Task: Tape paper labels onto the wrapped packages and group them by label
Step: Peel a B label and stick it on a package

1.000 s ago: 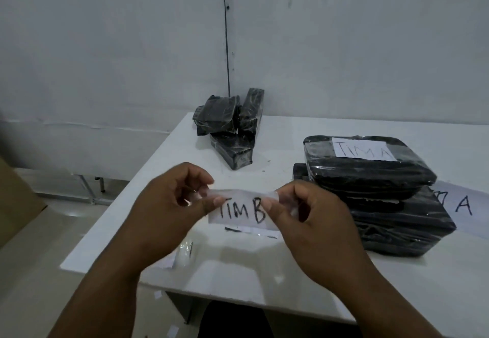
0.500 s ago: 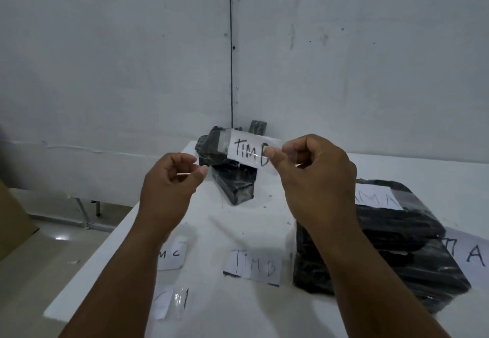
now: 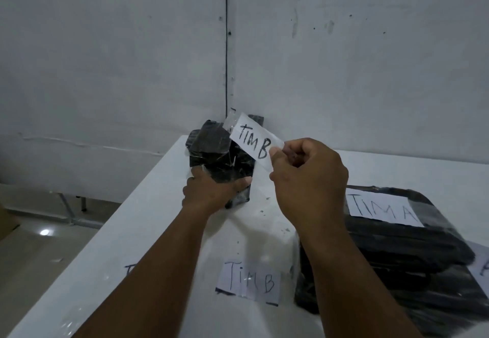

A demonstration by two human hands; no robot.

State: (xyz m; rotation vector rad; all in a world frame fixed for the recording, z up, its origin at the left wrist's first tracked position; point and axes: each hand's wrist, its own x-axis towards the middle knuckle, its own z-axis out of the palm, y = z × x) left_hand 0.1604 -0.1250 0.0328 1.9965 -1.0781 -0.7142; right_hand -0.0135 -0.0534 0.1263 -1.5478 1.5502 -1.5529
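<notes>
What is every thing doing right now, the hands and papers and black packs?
Left hand: gripping a small black package.
Right hand: pinching the taped TIM B label, held up.
Second TIM B label: flat on the table.
Big package: labelled TIM A.

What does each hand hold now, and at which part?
The right hand pinches the TIM B label at its near end, with clear tape on it. The left hand grips a black wrapped package at its near end.

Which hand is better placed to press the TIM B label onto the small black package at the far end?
The right hand: it already pinches the taped TIM B label just above the package, while the left hand grips that package.
</notes>
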